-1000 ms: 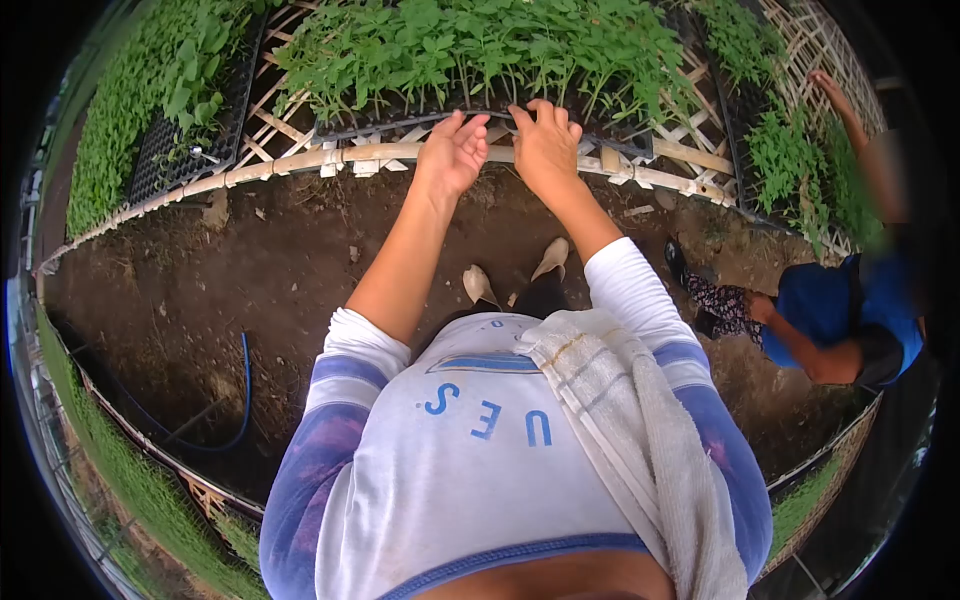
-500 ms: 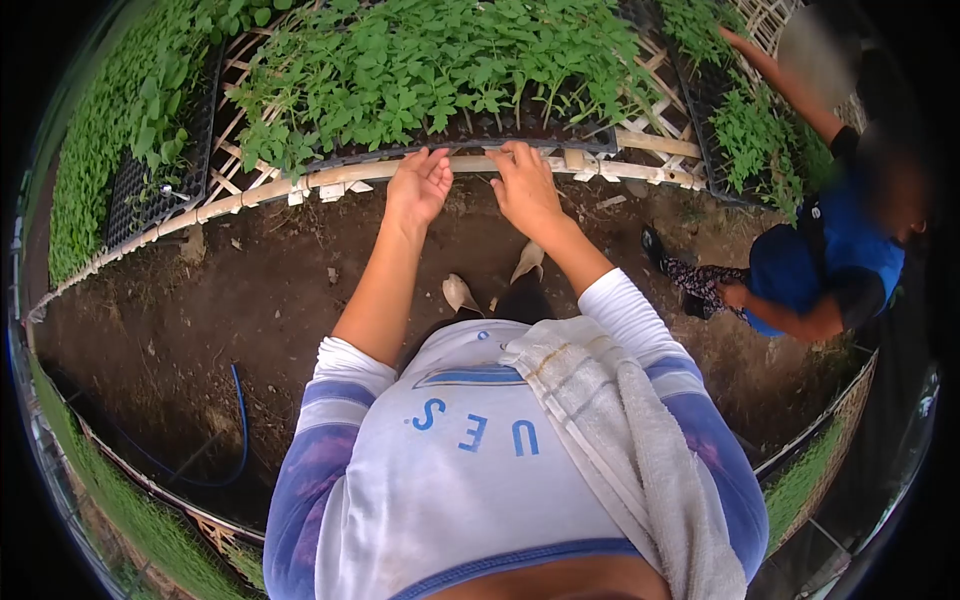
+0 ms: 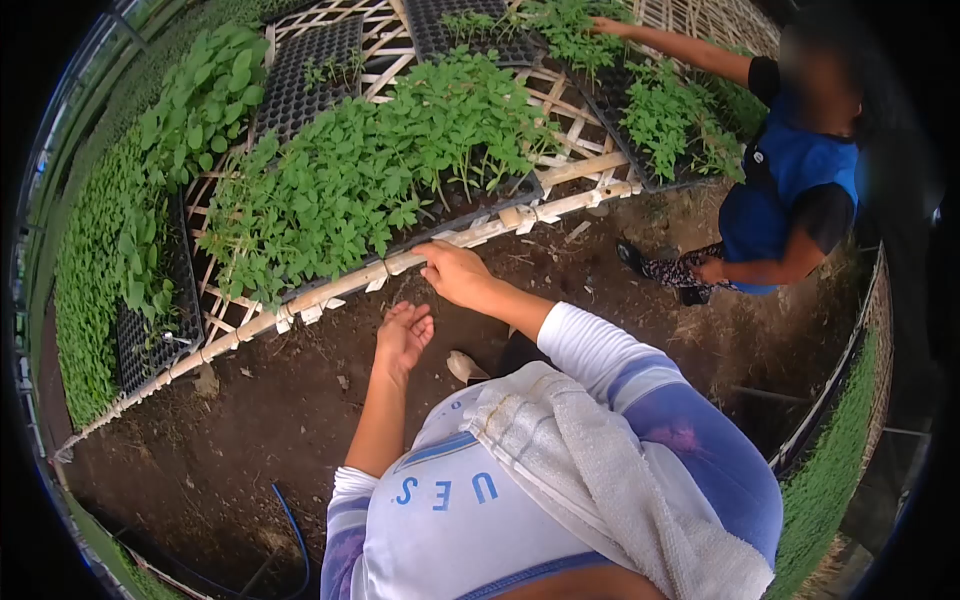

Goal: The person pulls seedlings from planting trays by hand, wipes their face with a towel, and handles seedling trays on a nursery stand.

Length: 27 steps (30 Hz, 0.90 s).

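My right hand (image 3: 455,273) reaches to the bamboo rail (image 3: 350,283) at the front of the lattice bench, its fingers bent over the near side. Just beyond it is a black tray (image 3: 455,216) thick with leafy green seedlings (image 3: 350,180). Lower and to the left, my left hand (image 3: 405,338) hangs over the soil path, palm up with loosely curled fingers and nothing visible in it. The fingertips of my right hand are partly hidden, and I cannot make out anything between them.
On the right stands a co-worker (image 3: 800,190) in blue, one arm stretched over seedlings. More trays, one sparsely planted (image 3: 310,75), lie on the bench. A blue hose (image 3: 292,525) curves along the soil (image 3: 240,440). Behind me runs another green bed (image 3: 835,480).
The view has turned, showing more trays beyond. My left hand has dropped back from the tray edge over the path. My right hand has moved off the tray edge to the rail.
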Each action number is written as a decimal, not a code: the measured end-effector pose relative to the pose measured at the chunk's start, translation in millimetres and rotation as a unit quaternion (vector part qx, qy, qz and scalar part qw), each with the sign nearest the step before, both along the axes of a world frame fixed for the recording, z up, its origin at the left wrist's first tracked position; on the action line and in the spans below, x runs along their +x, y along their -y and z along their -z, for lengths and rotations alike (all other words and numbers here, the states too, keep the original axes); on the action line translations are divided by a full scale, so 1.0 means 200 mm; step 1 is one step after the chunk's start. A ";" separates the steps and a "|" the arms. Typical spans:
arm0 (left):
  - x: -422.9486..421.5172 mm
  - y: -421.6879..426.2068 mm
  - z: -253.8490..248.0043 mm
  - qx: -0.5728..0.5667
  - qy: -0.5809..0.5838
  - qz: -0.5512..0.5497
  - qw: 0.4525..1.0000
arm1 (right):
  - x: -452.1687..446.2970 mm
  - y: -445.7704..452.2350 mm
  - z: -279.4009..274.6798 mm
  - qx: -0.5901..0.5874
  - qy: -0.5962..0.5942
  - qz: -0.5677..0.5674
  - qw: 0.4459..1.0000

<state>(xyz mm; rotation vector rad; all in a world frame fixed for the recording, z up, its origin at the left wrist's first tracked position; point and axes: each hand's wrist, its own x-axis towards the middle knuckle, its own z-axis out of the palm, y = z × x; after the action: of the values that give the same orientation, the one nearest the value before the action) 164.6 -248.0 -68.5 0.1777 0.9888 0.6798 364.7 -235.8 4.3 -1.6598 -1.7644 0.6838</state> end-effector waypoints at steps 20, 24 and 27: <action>-0.08 0.10 -0.07 0.034 -0.070 0.034 0.996 | 0.62 -0.01 0.08 0.141 0.053 0.193 0.970; -0.09 0.16 0.00 0.013 -0.069 0.057 0.996 | 0.59 0.01 -0.04 0.166 0.200 0.122 0.958; -0.11 0.20 0.00 -0.005 -0.071 0.062 0.996 | 0.65 -0.10 0.04 0.149 0.019 0.191 0.970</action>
<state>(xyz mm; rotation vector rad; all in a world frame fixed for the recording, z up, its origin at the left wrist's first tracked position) 143.6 -288.5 -69.3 0.2784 1.1077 0.5548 495.0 -215.7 -2.8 -1.7358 -1.4274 0.2016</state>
